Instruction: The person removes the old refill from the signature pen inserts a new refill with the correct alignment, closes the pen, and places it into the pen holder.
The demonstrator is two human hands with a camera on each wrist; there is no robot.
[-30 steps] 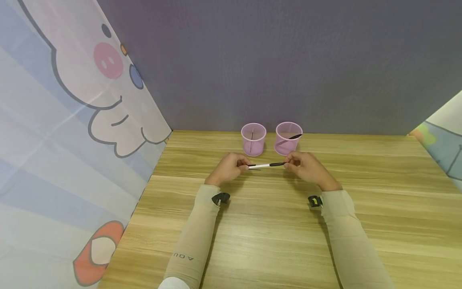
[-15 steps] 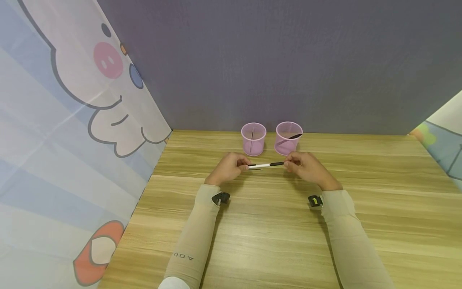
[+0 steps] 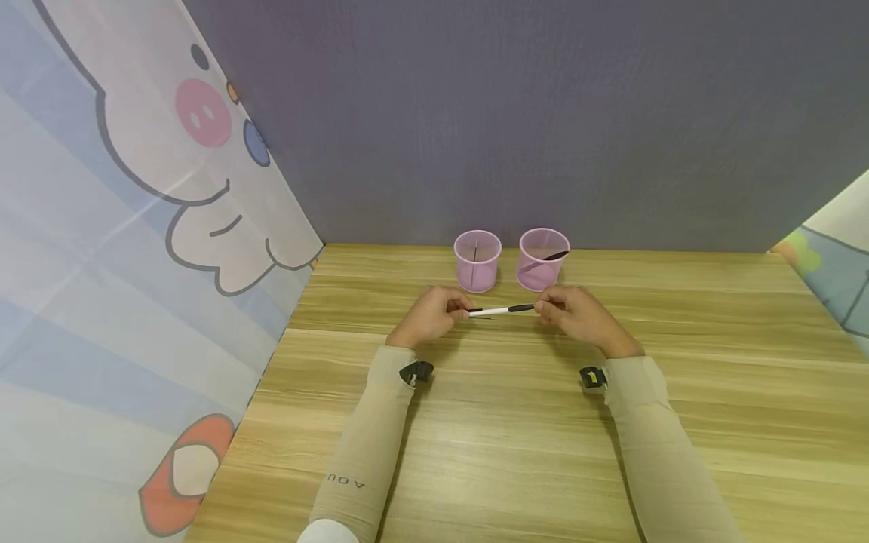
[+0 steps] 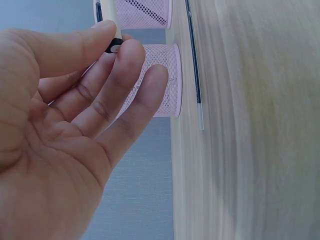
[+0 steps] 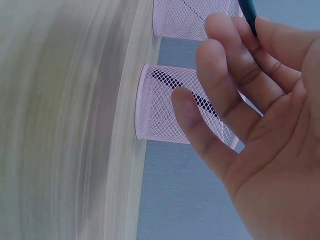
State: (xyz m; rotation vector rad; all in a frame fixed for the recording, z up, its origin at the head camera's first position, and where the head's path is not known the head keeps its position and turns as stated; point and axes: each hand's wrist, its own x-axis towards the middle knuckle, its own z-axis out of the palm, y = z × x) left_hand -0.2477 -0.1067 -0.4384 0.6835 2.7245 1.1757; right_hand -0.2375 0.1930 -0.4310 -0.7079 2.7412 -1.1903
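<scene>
A ballpoint pen [image 3: 495, 311] with a white barrel and black ends stretches level between my two hands, a little above the table. My left hand [image 3: 434, 313] pinches its black rear end between thumb and fingers, which the left wrist view shows close up. At the other end, my right hand [image 3: 573, 318] pinches the dark tip [image 5: 248, 15] with thumb and fingertips; the very point is hidden. Below the pen, a thin dark pen refill [image 4: 194, 55] with a clear end lies on the table, partly covered by my left hand in the head view.
Two pink mesh pen cups stand side by side against the grey panel [image 3: 543, 121]. The left cup [image 3: 477, 280] holds a thin dark stick; in the right cup [image 3: 535, 277] a dark pen leans over the rim. The wood-grain table [image 3: 502, 437] spreads in front.
</scene>
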